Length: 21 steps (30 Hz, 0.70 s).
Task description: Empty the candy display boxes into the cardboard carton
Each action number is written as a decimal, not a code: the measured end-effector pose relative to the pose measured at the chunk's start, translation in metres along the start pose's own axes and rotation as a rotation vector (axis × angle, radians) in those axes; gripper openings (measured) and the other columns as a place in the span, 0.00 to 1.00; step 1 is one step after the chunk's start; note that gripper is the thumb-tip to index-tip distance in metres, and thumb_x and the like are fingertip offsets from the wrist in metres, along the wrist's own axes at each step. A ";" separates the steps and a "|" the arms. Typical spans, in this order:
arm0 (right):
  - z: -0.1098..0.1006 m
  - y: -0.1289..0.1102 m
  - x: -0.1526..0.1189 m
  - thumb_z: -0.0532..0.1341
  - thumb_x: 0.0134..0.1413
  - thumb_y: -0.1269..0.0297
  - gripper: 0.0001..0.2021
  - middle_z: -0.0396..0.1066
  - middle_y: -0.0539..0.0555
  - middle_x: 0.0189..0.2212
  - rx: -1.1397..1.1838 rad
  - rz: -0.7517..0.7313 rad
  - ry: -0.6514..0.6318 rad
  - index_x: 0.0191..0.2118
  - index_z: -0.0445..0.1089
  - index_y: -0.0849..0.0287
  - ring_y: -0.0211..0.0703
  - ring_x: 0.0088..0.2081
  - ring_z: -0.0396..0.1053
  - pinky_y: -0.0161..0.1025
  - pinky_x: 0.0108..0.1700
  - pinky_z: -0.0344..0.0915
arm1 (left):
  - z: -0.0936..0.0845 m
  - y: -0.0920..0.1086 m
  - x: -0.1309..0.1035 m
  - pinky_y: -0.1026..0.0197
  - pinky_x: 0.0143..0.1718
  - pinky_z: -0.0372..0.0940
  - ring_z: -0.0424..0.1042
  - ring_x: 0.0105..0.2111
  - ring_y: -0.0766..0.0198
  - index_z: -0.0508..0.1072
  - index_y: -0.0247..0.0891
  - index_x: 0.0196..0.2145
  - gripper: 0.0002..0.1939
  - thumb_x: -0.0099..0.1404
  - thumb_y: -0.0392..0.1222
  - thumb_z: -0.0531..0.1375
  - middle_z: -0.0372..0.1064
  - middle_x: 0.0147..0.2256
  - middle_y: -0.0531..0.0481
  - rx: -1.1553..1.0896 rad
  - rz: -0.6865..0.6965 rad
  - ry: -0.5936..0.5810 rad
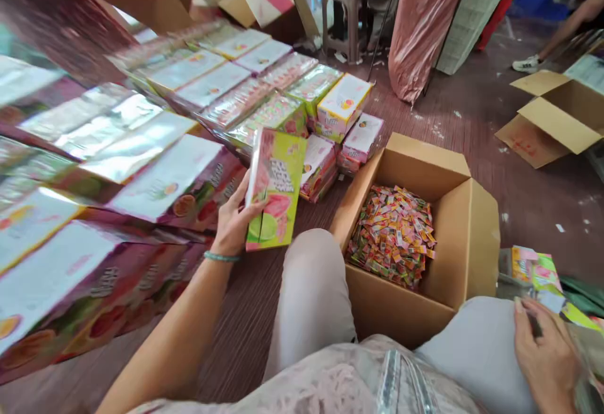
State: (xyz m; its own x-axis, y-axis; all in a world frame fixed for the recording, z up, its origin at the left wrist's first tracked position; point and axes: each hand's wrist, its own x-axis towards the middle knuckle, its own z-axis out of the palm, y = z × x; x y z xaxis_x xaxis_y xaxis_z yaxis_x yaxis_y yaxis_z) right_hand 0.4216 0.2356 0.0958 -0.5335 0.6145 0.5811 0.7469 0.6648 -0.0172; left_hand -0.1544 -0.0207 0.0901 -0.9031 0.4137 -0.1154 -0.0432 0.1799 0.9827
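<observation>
My left hand (231, 225) is closed round the left edge of a flat yellow-green carton (283, 181) printed with fruit, held upright above the floor beside my knee. My right hand (547, 345) is at the lower right by my other knee, thumb and fingers pinched on what looks like a clear plastic bag (512, 285). Several small colourful cartons (542, 275) lie just beyond that hand. Between my knees stands an open cardboard box (457, 225), partly filled with a heap of small colourful packets (396, 231).
Stacked, partly plastic-wrapped fruit cartons (151, 175) cover the left side. Shorter stacks (344, 102) end near the cardboard box. Another open box (561, 112) sits at the right. Behind are a brown stool (346, 11), a pinkish sheet (425, 24) and other people's legs (566, 30).
</observation>
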 end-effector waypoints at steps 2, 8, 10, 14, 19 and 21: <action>0.007 -0.022 0.026 0.60 0.79 0.61 0.11 0.81 0.68 0.45 0.160 -0.086 0.068 0.50 0.76 0.63 0.63 0.43 0.80 0.55 0.50 0.73 | 0.032 0.060 -0.005 0.49 0.58 0.76 0.79 0.55 0.42 0.82 0.41 0.57 0.35 0.55 0.58 0.74 0.84 0.51 0.48 -0.222 0.033 -0.156; 0.016 -0.114 0.131 0.62 0.77 0.69 0.14 0.75 0.71 0.58 0.405 -0.518 0.231 0.62 0.72 0.66 0.64 0.59 0.74 0.55 0.63 0.69 | 0.186 0.119 -0.045 0.54 0.46 0.75 0.79 0.40 0.53 0.84 0.41 0.56 0.33 0.50 0.46 0.74 0.84 0.48 0.46 -0.163 -0.080 -0.698; 0.025 -0.128 0.147 0.61 0.78 0.69 0.11 0.77 0.69 0.54 0.372 -0.588 0.232 0.59 0.72 0.66 0.62 0.58 0.74 0.54 0.63 0.68 | 0.228 0.096 -0.062 0.54 0.48 0.73 0.78 0.41 0.54 0.84 0.39 0.57 0.38 0.46 0.42 0.75 0.83 0.46 0.47 -0.122 -0.133 -0.866; 0.053 -0.122 0.142 0.58 0.80 0.69 0.07 0.78 0.61 0.39 0.351 -0.646 0.185 0.47 0.73 0.63 0.55 0.43 0.73 0.50 0.51 0.66 | 0.263 0.042 -0.084 0.54 0.48 0.74 0.78 0.39 0.55 0.82 0.39 0.62 0.43 0.46 0.45 0.75 0.80 0.39 0.51 -0.012 -0.356 -1.100; 0.075 -0.104 0.131 0.53 0.84 0.58 0.19 0.71 0.59 0.33 0.382 -0.737 -0.011 0.37 0.71 0.59 0.55 0.37 0.67 0.50 0.43 0.60 | 0.260 0.021 -0.080 0.56 0.50 0.74 0.79 0.50 0.50 0.79 0.40 0.66 0.44 0.51 0.49 0.76 0.81 0.49 0.50 0.220 -0.263 -1.178; 0.082 -0.101 0.131 0.52 0.84 0.54 0.23 0.69 0.60 0.34 0.476 -0.741 -0.074 0.33 0.67 0.56 0.55 0.38 0.66 0.50 0.44 0.61 | 0.261 0.018 -0.074 0.56 0.52 0.74 0.79 0.52 0.50 0.79 0.40 0.66 0.43 0.53 0.49 0.76 0.81 0.51 0.50 0.262 -0.235 -1.230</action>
State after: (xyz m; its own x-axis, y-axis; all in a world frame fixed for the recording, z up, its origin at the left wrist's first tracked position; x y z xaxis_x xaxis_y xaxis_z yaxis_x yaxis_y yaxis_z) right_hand 0.2431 0.2838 0.1072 -0.8516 -0.0295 0.5233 -0.0370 0.9993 -0.0039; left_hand 0.0233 0.1851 0.0781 0.1093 0.8724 -0.4764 0.0649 0.4720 0.8792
